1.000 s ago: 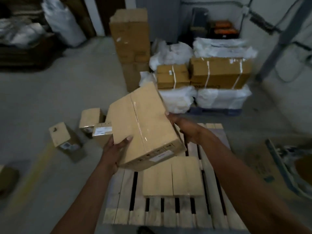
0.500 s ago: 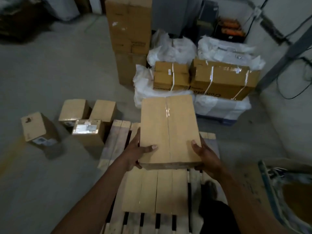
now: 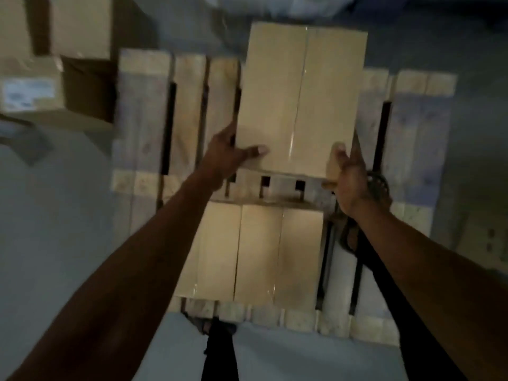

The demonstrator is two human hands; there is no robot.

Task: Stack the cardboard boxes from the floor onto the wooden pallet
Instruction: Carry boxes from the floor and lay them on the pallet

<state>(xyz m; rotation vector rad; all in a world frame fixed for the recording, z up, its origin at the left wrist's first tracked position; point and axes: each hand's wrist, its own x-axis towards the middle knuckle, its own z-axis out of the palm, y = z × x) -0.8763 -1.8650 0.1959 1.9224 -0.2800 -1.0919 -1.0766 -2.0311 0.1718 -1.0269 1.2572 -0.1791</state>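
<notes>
I hold a long taped cardboard box point(image 3: 299, 100) low over the far half of the wooden pallet point(image 3: 145, 111). My left hand point(image 3: 228, 152) grips its near left corner, thumb lying on the top face. My right hand point(image 3: 350, 177) grips its near right corner, thumb up against the top edge. Whether the box touches the slats is unclear. Another flat cardboard box point(image 3: 253, 254) lies on the near half of the pallet, just in front of the held one.
Several cardboard boxes point(image 3: 30, 86) stand on the grey floor left of the pallet, one with a white label. My foot in a sandal point(image 3: 376, 185) rests on the pallet at the right. White wrapped bundles point(image 3: 275, 6) blur at the top edge.
The camera has tilted down steeply. The box has gone lower and further out over the pallet's far half, both hands still at its near corners.
</notes>
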